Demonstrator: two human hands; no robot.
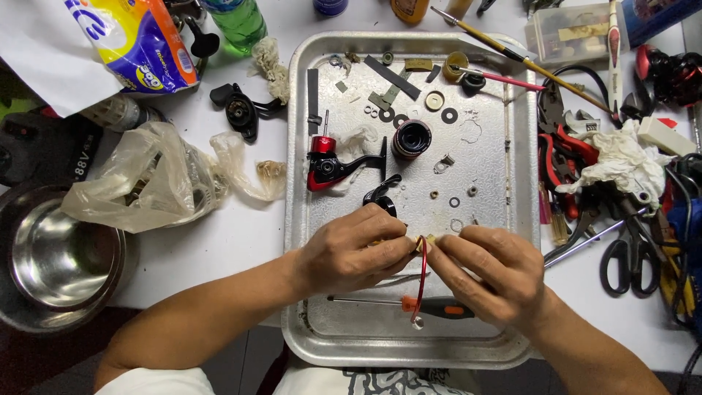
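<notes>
Over the near half of a metal tray (307, 219) on a white desk (241, 234), two bare hands meet. The left hand (351, 252) holds a closed grip on a small tan part, mostly hidden. The right hand (486, 274) pinches the top of one curved red bail wire (422, 281), its fingertips closed on it just beside the left thumb. Beneath them lies one screwdriver (409, 306) with an orange collar. Farther up the tray stand one red-and-black reel body (325, 164) and one dark spool (412, 139). One steel bowl (58, 256) sits at the desk's left edge, one pair of scissors (629, 252) at the right.
</notes>
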